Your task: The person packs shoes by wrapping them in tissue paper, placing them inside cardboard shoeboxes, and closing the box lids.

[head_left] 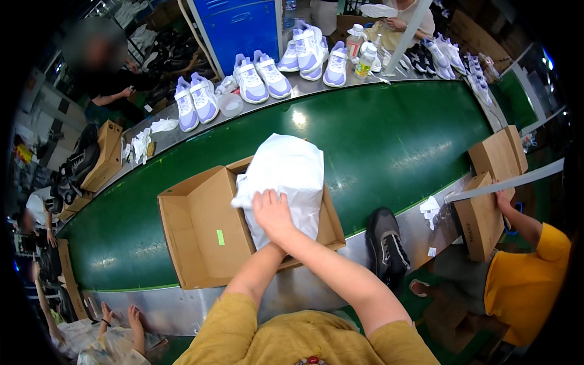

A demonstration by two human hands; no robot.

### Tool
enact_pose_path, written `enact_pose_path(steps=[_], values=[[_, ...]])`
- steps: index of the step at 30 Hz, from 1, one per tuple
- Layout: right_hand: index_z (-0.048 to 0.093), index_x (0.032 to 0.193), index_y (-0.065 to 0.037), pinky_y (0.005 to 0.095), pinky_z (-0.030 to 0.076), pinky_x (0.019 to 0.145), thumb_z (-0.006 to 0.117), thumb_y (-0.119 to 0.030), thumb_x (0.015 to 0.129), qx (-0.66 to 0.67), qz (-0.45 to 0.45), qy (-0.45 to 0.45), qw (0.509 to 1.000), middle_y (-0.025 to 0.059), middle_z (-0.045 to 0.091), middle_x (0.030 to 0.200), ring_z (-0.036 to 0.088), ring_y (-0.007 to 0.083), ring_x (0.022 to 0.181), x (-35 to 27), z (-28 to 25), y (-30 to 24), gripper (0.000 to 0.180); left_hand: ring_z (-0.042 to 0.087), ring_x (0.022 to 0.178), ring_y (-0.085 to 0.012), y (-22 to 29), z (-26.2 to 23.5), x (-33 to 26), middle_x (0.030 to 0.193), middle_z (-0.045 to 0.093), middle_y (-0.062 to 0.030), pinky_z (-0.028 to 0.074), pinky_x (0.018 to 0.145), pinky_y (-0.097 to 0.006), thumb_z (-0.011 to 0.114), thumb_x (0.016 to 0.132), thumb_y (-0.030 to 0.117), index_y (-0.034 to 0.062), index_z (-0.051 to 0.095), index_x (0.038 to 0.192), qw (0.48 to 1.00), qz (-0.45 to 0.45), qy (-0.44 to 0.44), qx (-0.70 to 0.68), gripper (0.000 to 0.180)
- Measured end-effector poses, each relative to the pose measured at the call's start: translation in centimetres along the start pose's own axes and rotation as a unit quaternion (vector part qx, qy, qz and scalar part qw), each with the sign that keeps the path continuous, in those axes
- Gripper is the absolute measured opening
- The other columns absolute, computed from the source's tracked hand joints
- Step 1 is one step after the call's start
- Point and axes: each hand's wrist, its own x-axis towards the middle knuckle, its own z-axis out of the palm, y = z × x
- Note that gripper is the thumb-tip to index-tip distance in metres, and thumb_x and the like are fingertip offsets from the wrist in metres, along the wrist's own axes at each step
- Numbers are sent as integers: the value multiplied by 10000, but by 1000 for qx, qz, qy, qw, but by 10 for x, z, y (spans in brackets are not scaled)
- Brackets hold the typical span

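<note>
An open brown cardboard shoe box (pixel 333 228) lies on the near edge of the green belt (pixel 395 134), its lid (pixel 204 228) folded out to the left. White wrapping paper (pixel 287 169) bulges out of the box. My right hand (pixel 274 214) rests flat on the paper's near side, fingers spread and pointing away from me. My left forearm comes up under my right wrist, and my left hand is hidden beneath it.
A black sneaker (pixel 386 243) stands on the metal rail right of the box. Pairs of lavender-and-white sneakers (pixel 261 76) and bottles (pixel 365 59) line the belt's far side. A person in yellow (pixel 523 274) handles cardboard boxes (pixel 480 216) at right. More people work at left.
</note>
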Motion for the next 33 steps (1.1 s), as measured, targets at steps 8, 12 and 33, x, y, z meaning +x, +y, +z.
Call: enact_pose_path(steps=[8,12,33], values=[[558,846,6,260,439,593,542,1,773,568,491,298,590,35,576,762,547,118,687,-41,-61,173,75,464,1056,-324,10,-50,32,1120,545,-152,242,917,-606,540,787,488,267,195,1392,1000,4,-13,2,730],[505,981,30,423,519,694,538,-11,762,596,639,290,390,129,579,889,598,259,797,-129,-36,252,225,468,1057,-325,17,-52,37,1120,549,-164,240,921,-599,564,768,492,294,100,1410,1000,4,-6,-9,817],[376,1288,15,331,337,986,729,-335,641,302,349,-290,838,223,465,1242,446,300,1164,-187,-43,297,816,509,1019,-284,29,-71,32,1078,569,-142,307,911,-521,537,763,558,264,65,1412,998,-9,20,57,855]])
